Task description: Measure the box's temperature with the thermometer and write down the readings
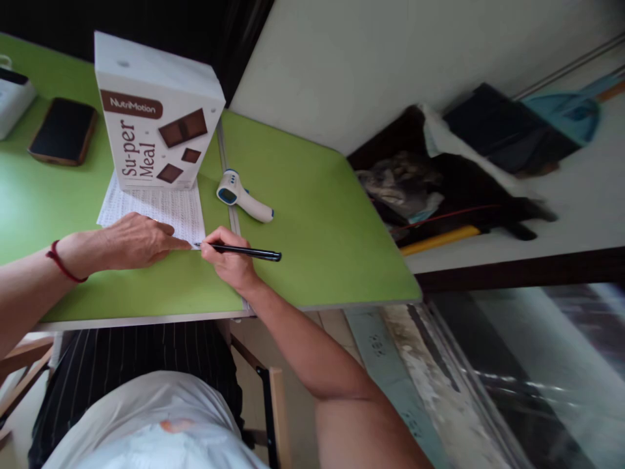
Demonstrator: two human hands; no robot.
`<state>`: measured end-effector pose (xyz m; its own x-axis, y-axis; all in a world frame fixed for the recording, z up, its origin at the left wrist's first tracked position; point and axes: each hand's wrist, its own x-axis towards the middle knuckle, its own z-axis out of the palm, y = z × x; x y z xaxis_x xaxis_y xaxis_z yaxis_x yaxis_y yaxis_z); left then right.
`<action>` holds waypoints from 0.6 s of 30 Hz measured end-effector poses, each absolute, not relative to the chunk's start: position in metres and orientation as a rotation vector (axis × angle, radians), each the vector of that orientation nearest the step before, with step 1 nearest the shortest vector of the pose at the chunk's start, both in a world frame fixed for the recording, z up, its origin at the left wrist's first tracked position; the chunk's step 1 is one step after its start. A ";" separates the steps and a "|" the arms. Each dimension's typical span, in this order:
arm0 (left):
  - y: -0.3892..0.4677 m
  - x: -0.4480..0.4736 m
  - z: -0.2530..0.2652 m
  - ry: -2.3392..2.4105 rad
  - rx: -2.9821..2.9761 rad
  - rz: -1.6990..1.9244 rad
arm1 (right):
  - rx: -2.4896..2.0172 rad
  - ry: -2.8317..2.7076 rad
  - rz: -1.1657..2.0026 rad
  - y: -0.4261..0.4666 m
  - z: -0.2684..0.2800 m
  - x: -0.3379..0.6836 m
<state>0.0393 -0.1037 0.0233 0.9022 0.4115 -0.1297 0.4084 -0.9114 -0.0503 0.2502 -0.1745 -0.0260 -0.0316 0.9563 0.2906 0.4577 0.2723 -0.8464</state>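
My right hand [228,259] grips a black pen [256,253], its tip at the lower right corner of a sheet of paper [183,215] covered with rows of small writing. My left hand [139,241] rests on the sheet's lower part, index finger stretched toward the pen tip and nothing held in it. A white box [159,140] marked "Su-per Meal" stands upright on the upper part of the sheet and hides it. Right of the box, a white infrared thermometer [244,197] lies across the table's seam, just above my right hand.
The green table [312,221] has a seam and ends at a rounded right corner. At the left lie a dark phone [63,130] and a white device [14,98]. Beyond the right edge are a cloth heap [405,182], bags and a yellow bar [442,240] by the wall.
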 end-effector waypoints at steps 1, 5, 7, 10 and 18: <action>-0.104 0.039 0.024 -0.654 -3.037 0.229 | -1.327 -1.634 0.696 -0.174 -0.026 0.250; -0.104 0.040 0.025 -0.658 -3.029 0.242 | -1.339 -1.624 0.691 -0.174 -0.026 0.251; -0.104 0.040 0.025 -0.660 -3.028 0.243 | -1.355 -1.620 0.695 -0.174 -0.026 0.251; -0.105 0.041 0.026 -0.680 -3.017 0.278 | -1.377 -1.610 0.687 -0.174 -0.027 0.251; -0.104 0.042 0.026 -0.670 -3.014 0.288 | -1.361 -1.613 0.668 -0.175 -0.026 0.251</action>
<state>0.0416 -0.1042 0.0256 0.8895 0.4234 -0.1717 0.4159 -0.9059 -0.0793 0.2510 -0.1746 -0.0261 0.0047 0.9580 0.2866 0.4749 0.2501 -0.8438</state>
